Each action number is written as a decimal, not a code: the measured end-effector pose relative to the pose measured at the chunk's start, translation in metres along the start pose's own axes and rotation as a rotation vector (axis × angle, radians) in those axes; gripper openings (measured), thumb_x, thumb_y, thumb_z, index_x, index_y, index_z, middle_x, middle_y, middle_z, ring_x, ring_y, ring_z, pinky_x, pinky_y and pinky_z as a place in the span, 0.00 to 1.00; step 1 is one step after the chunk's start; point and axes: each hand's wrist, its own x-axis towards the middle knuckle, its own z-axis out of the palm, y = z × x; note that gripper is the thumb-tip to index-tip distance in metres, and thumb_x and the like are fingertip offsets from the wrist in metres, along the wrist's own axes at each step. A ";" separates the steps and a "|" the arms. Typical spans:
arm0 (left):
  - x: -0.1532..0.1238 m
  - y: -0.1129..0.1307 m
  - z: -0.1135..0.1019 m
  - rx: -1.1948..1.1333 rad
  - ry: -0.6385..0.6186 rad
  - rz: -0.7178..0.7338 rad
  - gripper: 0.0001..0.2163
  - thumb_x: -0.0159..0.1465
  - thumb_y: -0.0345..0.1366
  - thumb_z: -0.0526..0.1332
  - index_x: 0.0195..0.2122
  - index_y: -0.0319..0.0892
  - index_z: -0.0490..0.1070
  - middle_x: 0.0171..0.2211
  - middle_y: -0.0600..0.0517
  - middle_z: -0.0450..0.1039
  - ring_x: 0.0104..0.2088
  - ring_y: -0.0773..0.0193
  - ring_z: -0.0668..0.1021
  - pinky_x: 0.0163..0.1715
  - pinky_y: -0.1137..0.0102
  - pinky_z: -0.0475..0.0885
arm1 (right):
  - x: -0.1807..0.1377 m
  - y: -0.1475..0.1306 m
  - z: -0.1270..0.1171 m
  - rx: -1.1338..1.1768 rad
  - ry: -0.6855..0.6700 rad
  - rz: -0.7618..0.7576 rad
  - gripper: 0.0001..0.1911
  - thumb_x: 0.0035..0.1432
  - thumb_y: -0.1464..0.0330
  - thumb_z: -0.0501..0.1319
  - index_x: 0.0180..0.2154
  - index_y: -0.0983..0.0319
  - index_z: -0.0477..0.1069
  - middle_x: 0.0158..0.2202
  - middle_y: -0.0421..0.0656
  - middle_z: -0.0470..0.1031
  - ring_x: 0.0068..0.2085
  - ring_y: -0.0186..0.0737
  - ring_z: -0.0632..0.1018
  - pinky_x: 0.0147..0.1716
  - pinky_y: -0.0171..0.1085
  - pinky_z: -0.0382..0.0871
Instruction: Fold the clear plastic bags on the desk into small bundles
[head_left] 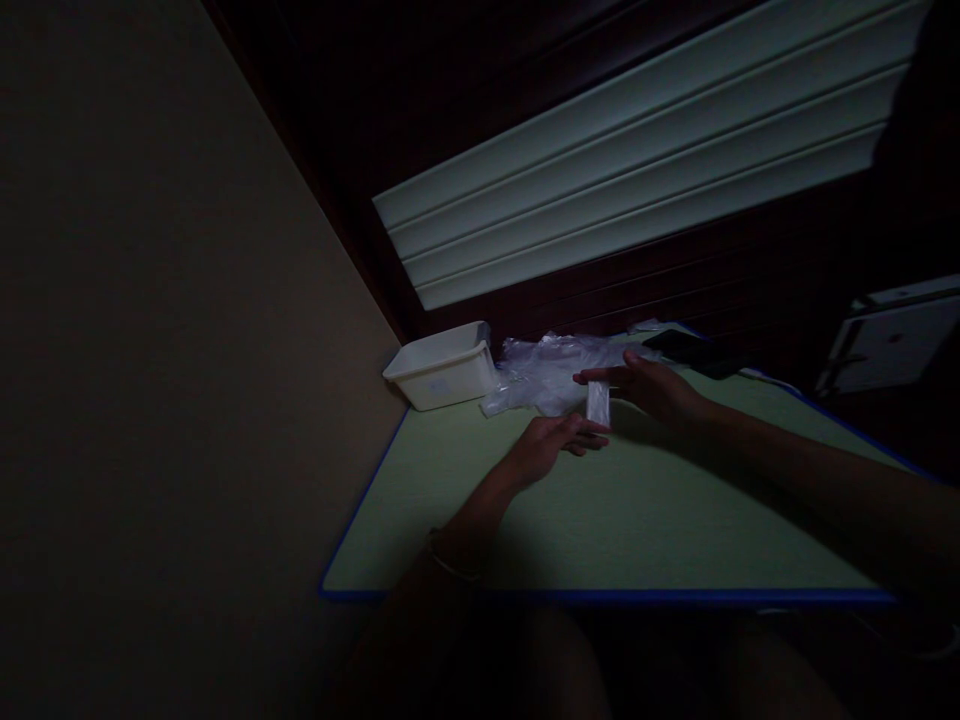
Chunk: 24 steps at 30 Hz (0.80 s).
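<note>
A small whitish rectangular packet (598, 405), shiny like plastic wrap, is held between my two hands above the table. My left hand (553, 442) grips its lower end, with thumb and fingers pointing right. At the upper end is my right hand (654, 388), its fingers reaching left and closed on the packet's edge. Just behind them lies a loose heap of clear plastic bags (551, 362). The dim light hides what is inside the packet.
A white plastic bin (442, 380) stands at the table's back left corner, against the wall. The pale green table (637, 540) has a blue edge. A dark flat item (694, 352) lies at the back right. Beyond are a louvred panel (637, 160) and a white box (892, 340).
</note>
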 end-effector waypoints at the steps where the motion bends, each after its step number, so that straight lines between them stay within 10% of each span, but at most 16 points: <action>1: 0.000 0.000 0.000 0.002 0.003 -0.005 0.27 0.66 0.55 0.50 0.48 0.35 0.74 0.50 0.36 0.75 0.48 0.53 0.78 0.45 0.62 0.68 | 0.000 0.000 0.000 -0.007 0.002 -0.001 0.32 0.57 0.41 0.50 0.40 0.56 0.80 0.53 0.47 0.76 0.60 0.61 0.67 0.61 0.60 0.50; 24: 0.001 0.002 -0.001 -0.065 0.134 0.035 0.23 0.62 0.53 0.58 0.51 0.43 0.74 0.50 0.45 0.75 0.56 0.52 0.70 0.53 0.62 0.64 | -0.010 0.009 0.018 0.053 -0.120 0.087 0.30 0.61 0.46 0.52 0.46 0.61 0.79 0.52 0.51 0.76 0.56 0.58 0.72 0.61 0.57 0.52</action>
